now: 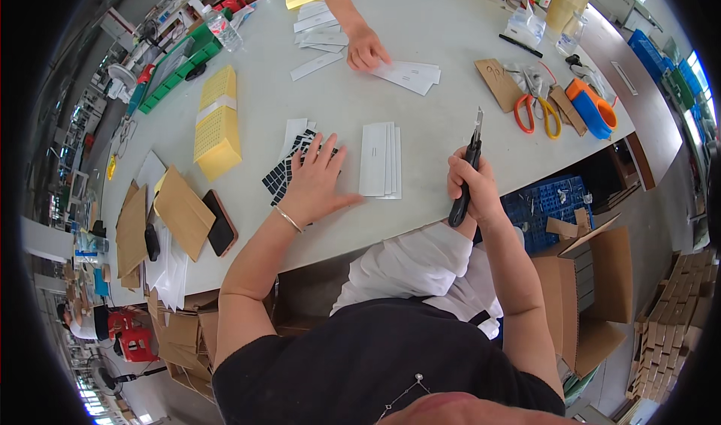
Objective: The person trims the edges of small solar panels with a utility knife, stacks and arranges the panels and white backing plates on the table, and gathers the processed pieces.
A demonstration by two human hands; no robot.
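My left hand (pixel 315 185) lies with its fingers spread over sheets of small black rectangles (pixel 278 180), resting on the table. A white strip (pixel 294 132) shows beyond its fingertips. Closed around a black utility knife (pixel 462 192), my right hand (pixel 484 188) is at the table's near edge, with the knife's blade pointing up and away from me. Between both hands sits a fanned stack of white printed strips (pixel 374 158); my left thumb reaches close to its lower left corner, and I cannot tell whether they touch.
Across the table (pixel 443 128), a co-worker's hand (pixel 366 48) touches more white strips (pixel 411 78). To the left are a yellow block (pixel 218 128), a phone (pixel 220 226) and brown cardboard (pixel 184 211). Scissors (pixel 535 102) and an orange-blue tape dispenser (pixel 593 110) lie right, above an open carton (pixel 604 290).
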